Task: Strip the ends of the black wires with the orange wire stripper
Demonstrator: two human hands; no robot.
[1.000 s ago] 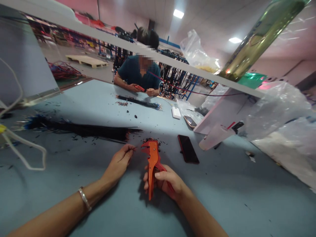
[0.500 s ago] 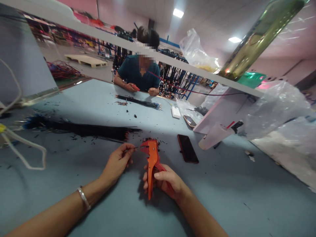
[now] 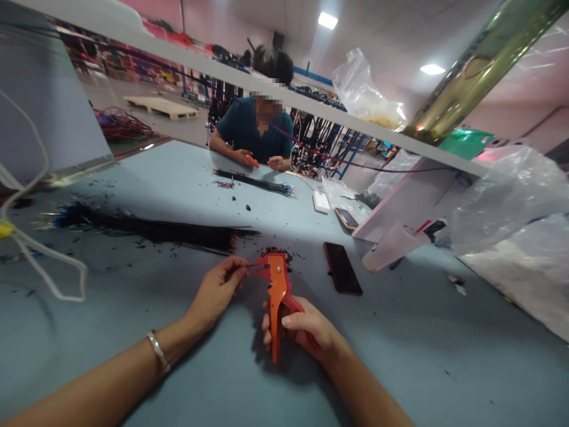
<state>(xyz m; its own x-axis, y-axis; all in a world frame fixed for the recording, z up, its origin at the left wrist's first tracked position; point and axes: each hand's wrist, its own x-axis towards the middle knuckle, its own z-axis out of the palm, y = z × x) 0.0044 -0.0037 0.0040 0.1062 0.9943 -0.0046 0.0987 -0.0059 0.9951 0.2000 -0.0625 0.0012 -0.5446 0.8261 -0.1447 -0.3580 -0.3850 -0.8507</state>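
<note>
My left hand (image 3: 222,289) pinches a thin dark wire (image 3: 253,265), whose end lies at the jaws of an orange and red wire stripper (image 3: 278,284). Wrapped round the tool's handles is my right hand (image 3: 306,329), with the jaws pointing away from me. Just beyond the jaws lies a small pile of dark scraps (image 3: 281,254). To the left, a long bundle of black wires (image 3: 169,231) with blue ends stretches across the blue-grey table (image 3: 204,379).
A phone (image 3: 342,268) and a plastic cup (image 3: 393,248) are on the right. Across the table sits a person (image 3: 255,133) holding a red tool, behind a smaller wire bundle (image 3: 255,182). A white bar (image 3: 311,107) crosses above; plastic bags lie far right.
The wire's end now meets the stripper's jaws, where a small gap showed before. The whole view has shifted slightly. Both hands keep their hold.
</note>
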